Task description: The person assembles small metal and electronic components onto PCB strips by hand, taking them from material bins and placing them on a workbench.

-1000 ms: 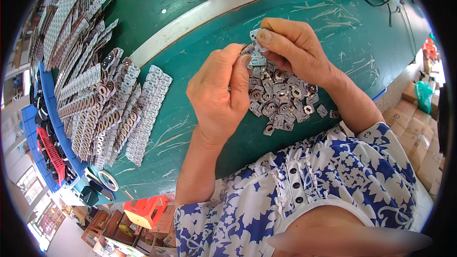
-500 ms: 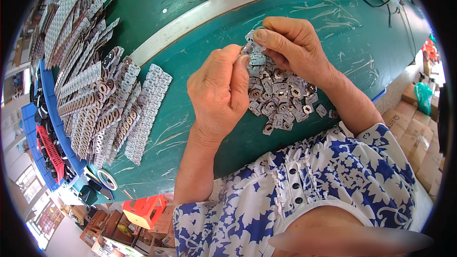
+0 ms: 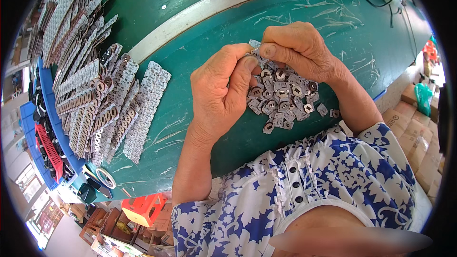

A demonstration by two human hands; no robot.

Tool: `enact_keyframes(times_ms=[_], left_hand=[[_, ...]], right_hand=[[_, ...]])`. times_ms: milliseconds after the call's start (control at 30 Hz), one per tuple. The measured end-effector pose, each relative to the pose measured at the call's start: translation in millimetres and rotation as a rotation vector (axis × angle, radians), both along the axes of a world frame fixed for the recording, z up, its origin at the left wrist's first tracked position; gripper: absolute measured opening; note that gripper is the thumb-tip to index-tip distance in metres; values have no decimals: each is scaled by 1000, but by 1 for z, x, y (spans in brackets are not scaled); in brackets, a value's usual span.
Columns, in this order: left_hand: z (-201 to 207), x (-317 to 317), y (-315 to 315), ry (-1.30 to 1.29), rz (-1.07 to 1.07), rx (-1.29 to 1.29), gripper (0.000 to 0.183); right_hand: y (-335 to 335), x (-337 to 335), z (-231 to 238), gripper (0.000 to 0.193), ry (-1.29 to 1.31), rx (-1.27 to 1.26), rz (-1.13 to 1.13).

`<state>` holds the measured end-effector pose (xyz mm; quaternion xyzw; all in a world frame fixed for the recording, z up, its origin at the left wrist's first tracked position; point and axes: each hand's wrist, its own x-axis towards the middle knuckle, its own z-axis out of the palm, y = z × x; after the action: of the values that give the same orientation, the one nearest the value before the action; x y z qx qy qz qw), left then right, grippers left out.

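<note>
Head view: two hands [image 3: 213,85] [image 3: 302,50], one pinched piece [image 3: 254,44]

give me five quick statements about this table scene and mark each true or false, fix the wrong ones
1. Small pieces lie heaped to the right of the long strips. True.
2. The left hand and right hand are close together. True.
3. The left hand rests on the long strips. False: it is at the heap, beside the right hand.
4. The small pieces form one neat row. False: they lie in a loose heap.
5. An orange stool shows past the table's edge. True.
</note>
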<state>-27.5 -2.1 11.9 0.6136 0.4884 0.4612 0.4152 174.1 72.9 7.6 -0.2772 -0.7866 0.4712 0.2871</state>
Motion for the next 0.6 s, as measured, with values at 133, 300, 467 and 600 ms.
enact_keyframes(times_ms=[133,300,467,600], left_hand=[[3,0,-1,-109,18,-179,16],[5,-5,-3,-286,3,-345,17],[-4,-5,1,-614,4,-338,17],[-7,5,1,-282,132,-86,15]], right_hand=[[1,-1,-5,27,-20,44,-13],[-8,-2,17,34,137,-598,61],[-9,-7,-1,32,487,-1104,19],[-10,-13,12,33,288,-801,-183]])
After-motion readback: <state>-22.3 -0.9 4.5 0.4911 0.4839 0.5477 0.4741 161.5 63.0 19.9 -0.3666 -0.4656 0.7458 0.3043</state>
